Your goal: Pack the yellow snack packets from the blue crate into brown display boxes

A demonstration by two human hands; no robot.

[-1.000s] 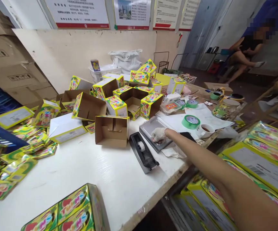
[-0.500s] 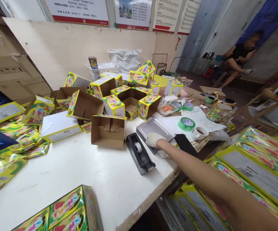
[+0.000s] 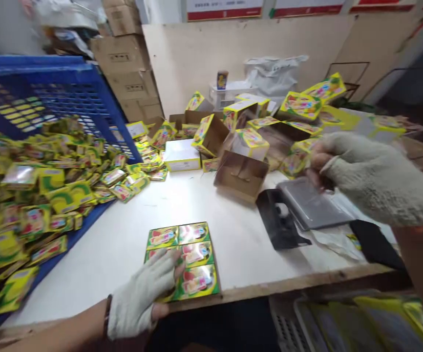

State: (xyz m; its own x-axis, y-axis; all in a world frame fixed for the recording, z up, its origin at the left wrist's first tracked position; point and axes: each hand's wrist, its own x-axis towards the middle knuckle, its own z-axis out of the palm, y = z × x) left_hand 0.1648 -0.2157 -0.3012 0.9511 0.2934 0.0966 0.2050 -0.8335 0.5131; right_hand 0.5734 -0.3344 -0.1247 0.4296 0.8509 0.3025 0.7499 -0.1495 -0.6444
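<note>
My left hand (image 3: 143, 293), in a white fingerless glove, lies with its fingers stretched out over a block of several small yellow-green fruit-print packs (image 3: 197, 254) at the table's front edge. My right hand (image 3: 365, 171), gloved the same way, is raised at the right, its fingers curled together and blurred by motion. What they hold, if anything, I cannot make out. Below it lies a flat grey plastic case (image 3: 314, 203) with a shiny lid. Left of the case stands a black tape dispenser (image 3: 279, 220) with a small roll in it.
A blue plastic crate (image 3: 105, 102) on its side spills many small packs (image 3: 61, 190) onto the white table (image 3: 131, 254) at the left. Open printed cartons (image 3: 243, 176) crowd the back. Filled boxes (image 3: 372, 318) stand below the table edge at the right.
The view has swung left, bringing the blue crate and my left hand into sight. My right hand has lifted off the plastic case, whose lid is now down. The block of packs shows fully.
</note>
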